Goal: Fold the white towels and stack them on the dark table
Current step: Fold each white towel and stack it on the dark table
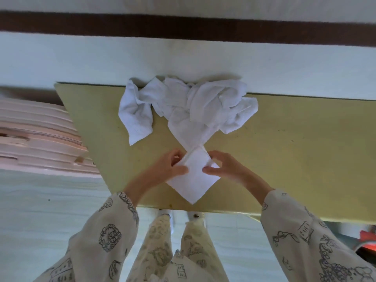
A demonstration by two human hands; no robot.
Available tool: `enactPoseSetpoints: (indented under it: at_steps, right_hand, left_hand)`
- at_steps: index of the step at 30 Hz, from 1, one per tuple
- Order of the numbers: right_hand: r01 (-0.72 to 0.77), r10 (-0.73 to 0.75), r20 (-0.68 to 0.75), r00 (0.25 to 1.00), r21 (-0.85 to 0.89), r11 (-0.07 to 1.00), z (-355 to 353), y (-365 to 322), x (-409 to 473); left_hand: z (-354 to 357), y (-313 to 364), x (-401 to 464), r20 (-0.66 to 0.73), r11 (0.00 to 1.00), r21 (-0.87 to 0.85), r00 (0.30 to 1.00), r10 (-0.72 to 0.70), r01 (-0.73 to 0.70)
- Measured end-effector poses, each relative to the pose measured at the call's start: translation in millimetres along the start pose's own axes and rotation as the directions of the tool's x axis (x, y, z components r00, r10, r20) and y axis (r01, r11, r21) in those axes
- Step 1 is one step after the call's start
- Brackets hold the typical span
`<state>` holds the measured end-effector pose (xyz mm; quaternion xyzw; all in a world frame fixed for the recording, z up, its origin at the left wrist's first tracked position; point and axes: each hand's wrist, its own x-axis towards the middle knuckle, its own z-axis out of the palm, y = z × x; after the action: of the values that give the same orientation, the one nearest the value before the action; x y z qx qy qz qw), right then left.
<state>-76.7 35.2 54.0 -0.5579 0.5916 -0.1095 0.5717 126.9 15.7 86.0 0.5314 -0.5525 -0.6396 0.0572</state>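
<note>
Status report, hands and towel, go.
Left hand and right hand both pinching folded towel on table. Crumpled towel pile behind, touching its far corner.

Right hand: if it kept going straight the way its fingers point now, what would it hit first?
The right hand points left across the folded towel it pinches, so it would probably meet the left hand first; depth is unclear.

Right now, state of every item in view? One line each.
Folded towel: folded to a small square, flat on the table near the front edge, held by both hands.
Towel pile: crumpled, unfolded, at the table's far edge.
Table: yellowish top, bearing the towels.
Left hand: pinches the folded towel's left edge.
Right hand: grips the folded towel's right edge.
Pink stack: layered, left of the table.
</note>
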Motion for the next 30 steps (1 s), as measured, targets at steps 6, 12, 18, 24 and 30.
enactPoseSetpoints:
  at_steps: [6, 12, 18, 24, 30]
  right_hand:
    - [0.304, -0.285, 0.122, 0.951, -0.179, 0.936, 25, -104, -1]
    - [0.454, -0.309, 0.463, 0.831, -0.242, 0.858, 126, -205, -18]
    - [0.728, -0.376, 0.719, 0.585, -0.261, 0.634, 301, -302, -94]
    - [0.928, -0.388, 0.881, 0.27, -0.13, 0.35, 519, -342, -243]
    - [0.981, -0.41, 0.91, 0.065, 0.017, 0.192, 708, -346, -382]
  left_hand:
    - [-38, -21, -89, -0.381, 0.988, -0.15, 0.924, -0.019, -0.042]
    - [-40, -67, -234, -0.669, 0.975, -0.208, 0.739, -0.081, -0.081]
    - [-5, -159, -413, -0.889, 0.937, -0.323, 0.383, -0.252, -0.132]
    - [92, -299, -628, -0.884, 0.849, -0.458, 0.037, -0.466, -0.263]
    - [199, -392, -818, -0.754, 0.828, -0.513, -0.344, -0.56, -0.226]
